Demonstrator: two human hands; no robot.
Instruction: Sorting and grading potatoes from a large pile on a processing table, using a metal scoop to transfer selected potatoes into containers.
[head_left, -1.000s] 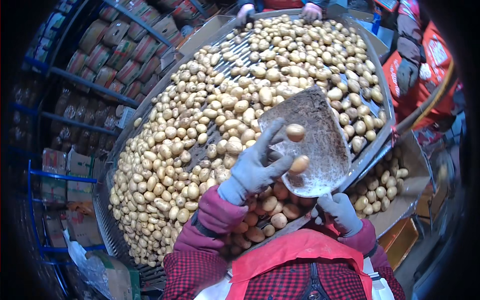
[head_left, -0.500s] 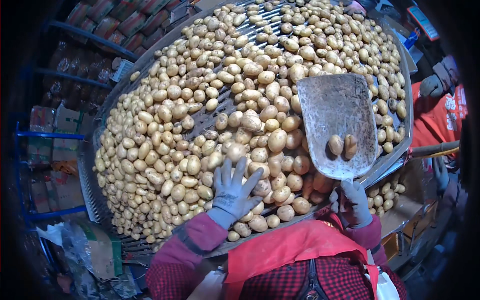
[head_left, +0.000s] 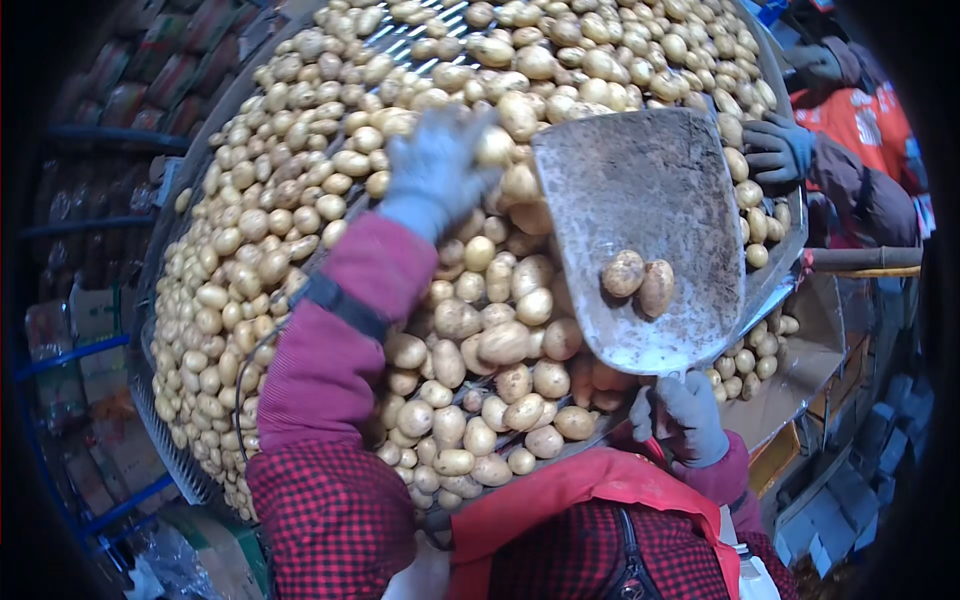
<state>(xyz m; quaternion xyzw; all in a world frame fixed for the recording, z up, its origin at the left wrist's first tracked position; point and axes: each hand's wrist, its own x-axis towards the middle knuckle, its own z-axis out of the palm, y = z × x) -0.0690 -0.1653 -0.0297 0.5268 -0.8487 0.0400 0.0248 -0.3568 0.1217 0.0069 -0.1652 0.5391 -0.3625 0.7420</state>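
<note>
My right hand (head_left: 690, 425), in a grey glove, is closed round the handle of a worn metal scoop (head_left: 650, 190). The scoop lies tilted over the heap, its wide blade pointing away from me. Two brownish potatoes (head_left: 656, 288) rest in its lower part. My left hand (head_left: 430, 175), gloved too, reaches far over the pile of potatoes (head_left: 504, 343), left of the blade. Motion smears its fingers, which touch or hover beside pale potatoes; whether they grip one cannot be seen.
A large slatted sorting table (head_left: 172, 462) carries the heap. At the right, a co-worker's gloved hand (head_left: 775, 150) rests at the table's far edge. An open cardboard box (head_left: 808, 350) with potatoes stands below the right rim. Blue shelving (head_left: 75, 355) with packed goods lines the left.
My left hand has moved forward, away from me, across the potatoes. The scoop has shifted slightly left, and its two potatoes have rolled. The co-worker's hand has come to the table edge.
</note>
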